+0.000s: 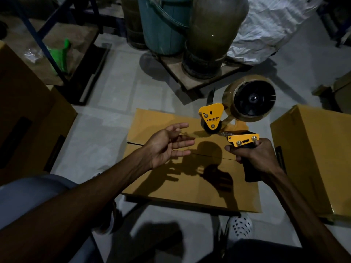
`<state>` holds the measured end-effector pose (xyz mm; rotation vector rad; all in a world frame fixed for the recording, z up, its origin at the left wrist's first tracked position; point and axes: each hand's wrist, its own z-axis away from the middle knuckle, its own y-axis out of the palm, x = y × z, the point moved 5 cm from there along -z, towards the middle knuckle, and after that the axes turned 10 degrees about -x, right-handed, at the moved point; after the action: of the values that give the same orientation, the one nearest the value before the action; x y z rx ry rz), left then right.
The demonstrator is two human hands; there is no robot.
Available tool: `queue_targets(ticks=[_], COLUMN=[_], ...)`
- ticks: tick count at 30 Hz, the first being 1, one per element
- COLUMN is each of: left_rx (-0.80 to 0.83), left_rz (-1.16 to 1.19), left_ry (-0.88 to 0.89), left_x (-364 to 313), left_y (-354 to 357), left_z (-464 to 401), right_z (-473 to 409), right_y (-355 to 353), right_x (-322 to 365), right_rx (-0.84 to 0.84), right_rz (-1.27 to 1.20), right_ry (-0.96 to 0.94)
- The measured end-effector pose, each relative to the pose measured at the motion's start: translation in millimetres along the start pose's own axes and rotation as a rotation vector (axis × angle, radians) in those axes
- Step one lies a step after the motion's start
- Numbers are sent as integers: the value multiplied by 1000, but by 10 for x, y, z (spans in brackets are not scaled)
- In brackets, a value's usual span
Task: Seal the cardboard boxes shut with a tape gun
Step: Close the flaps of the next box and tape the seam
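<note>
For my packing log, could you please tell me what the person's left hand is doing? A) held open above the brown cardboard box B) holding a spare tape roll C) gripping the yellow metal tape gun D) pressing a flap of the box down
A: the left hand hangs open over the brown cardboard box, fingers spread and holding nothing; the right hand has the yellow metal tape gun.

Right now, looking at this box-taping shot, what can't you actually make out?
- Head view: the tape gun handle is mostly hidden by the right hand gripping it.
- The middle box seam is partly covered by the left hand and dark shadows; whether tape lies on it is unclear.
- The left box and right box are cut off by the frame edges.
- Items on the shelf are blurred and dim.
</note>
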<state>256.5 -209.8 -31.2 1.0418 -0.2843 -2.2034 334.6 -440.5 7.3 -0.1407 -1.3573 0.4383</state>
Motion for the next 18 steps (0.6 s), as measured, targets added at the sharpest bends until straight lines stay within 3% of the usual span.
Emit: queue_targets(ticks=[6, 18], left_rx=[35, -90], left_rz=[2, -174], left_ry=[28, 26], left_x=[-40, -53], left_y=[9, -75], left_z=[25, -44], right_z=[-4, 20], right_y=[-28, -15], right_x=[6, 80], right_rx=[-1, -18], right_rz=[-16, 68], right_ry=[17, -101])
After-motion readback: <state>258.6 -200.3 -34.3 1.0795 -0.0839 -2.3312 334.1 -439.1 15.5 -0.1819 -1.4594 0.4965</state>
